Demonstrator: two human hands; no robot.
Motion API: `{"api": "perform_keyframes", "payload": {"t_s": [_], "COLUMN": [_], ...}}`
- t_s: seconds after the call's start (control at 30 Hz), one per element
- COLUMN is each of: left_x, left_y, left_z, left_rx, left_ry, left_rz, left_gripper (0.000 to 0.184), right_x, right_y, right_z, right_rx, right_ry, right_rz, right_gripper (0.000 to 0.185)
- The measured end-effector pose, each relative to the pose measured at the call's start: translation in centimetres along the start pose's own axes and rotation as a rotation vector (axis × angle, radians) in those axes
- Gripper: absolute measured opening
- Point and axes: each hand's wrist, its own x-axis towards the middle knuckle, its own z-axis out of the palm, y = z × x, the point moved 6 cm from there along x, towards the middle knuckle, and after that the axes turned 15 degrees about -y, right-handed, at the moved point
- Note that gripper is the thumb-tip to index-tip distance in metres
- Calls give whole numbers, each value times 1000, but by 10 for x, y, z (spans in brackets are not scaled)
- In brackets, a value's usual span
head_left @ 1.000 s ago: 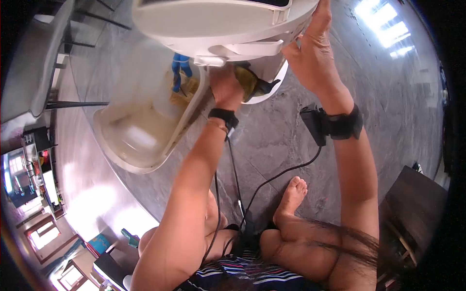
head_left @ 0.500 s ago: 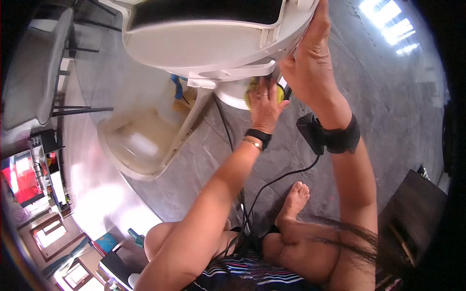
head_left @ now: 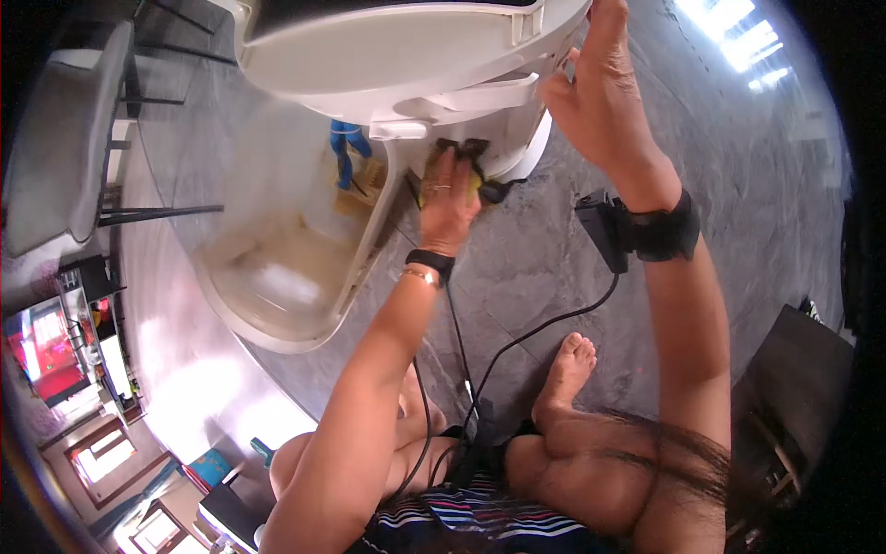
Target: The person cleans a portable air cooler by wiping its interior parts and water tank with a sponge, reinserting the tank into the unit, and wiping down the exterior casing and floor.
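My left hand [head_left: 449, 203] presses a yellow-green and black cleaning pad or cloth [head_left: 477, 185] against the lower side of a large white plastic body [head_left: 406, 65]. The fingers cover most of the pad, so its exact kind is unclear. High on the right, my right hand [head_left: 604, 111] grips the rim of the same white body, its fingertips partly hidden behind the edge. Left of the body sits a pale plastic tub-like part [head_left: 277, 305], stained brownish inside. A brush with blue on its handle [head_left: 346, 152] and tan bristles lies by it.
A black device [head_left: 637, 226] is strapped to my right wrist, and its cable [head_left: 554, 323] runs down to my lap. Grey tile floor [head_left: 517, 277] lies beneath. A grey chair [head_left: 65, 138] stands at the left, a dark piece of furniture [head_left: 794, 388] at the lower right.
My left hand has slid the pad leftward along the white body's lower side. My right hand stays at the rim, shifted slightly in view.
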Motion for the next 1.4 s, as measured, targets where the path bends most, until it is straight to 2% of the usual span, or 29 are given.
{"api": "perform_keyframes", "payload": {"t_s": [0.07,0.13,0.2,0.27,0.3,0.4,0.43,0.5,0.53,0.6,0.63,0.67,0.7,0.73,0.77,0.83,0.87,0.9,0.97,1.0,1.07,1.1,1.13,1.2,1.23,1.3,1.4], "left_x": [-4,3,12,21,29,19,15,15,17,34,44,60,73,81,88,93,89,79,52,48,42,50,58,82,97,123,147], "left_y": [-14,-33,-30,-26,-22,-11,6,11,9,-4,-11,-12,-7,-2,2,7,9,5,1,0,1,2,-6,-23,-36,-31,-45], "left_z": [1,-8,-10,-9,-13,7,1,2,5,0,-4,-18,-29,-35,-45,-46,-38,-29,-9,-3,4,-3,6,28,33,42,39], "left_rx": [-35,-229,-209,-30,-22,29,72,-2,-5,-81,-158,-388,-304,-219,-219,-290,-292,-281,-200,-195,-60,-138,-35,40,40,687,545], "left_ry": [-8,-3,-45,-70,-181,-75,38,28,25,-74,-162,-223,-345,-464,-458,-595,-596,-438,-117,-121,-59,-104,-112,-320,-317,-254,-321], "left_rz": [-17,-232,-297,-360,-384,-285,-211,-230,-235,-288,-348,-387,-368,-347,-346,-399,-398,-443,-537,-541,-472,-459,-373,-178,-177,29,-73], "left_gripper": [56,53,51,48,46,42,40,41,43,42,42,36,34,32,32,38,38,42,52,52,52,52,48,40,40,32,31], "right_x": [-1,-1,-1,0,0,3,3,1,9,2,-10,-5,2,2,0,2,1,2,0,0,1,-1,-3,-3,-2,0,2], "right_y": [-2,-4,-3,-2,-2,-5,-6,0,31,79,52,12,-7,-5,-2,-9,-8,-7,-4,-4,0,0,-1,-8,-9,-4,-10], "right_z": [0,2,3,2,2,2,1,-1,17,47,32,4,-2,-1,1,-4,-7,-7,-5,-4,-3,-3,0,-1,-2,-3,-5], "right_rx": [10,25,-12,41,87,70,72,11,11,-506,-501,-261,-25,-27,-33,-42,-5,34,5,-24,-31,-47,-40,-82,-84,-15,-94], "right_ry": [-2,-3,34,22,9,25,33,19,23,725,714,383,58,61,64,62,32,3,28,52,67,82,80,124,124,63,103], "right_rz": [8,15,51,33,15,0,-4,38,41,-229,-220,-123,-31,-35,-58,-80,4,87,81,75,79,83,94,59,56,122,82], "right_gripper": [92,93,94,95,95,95,95,94,94,94,94,93,92,92,91,89,89,88,87,87,86,86,86,86,86,86,86]}}
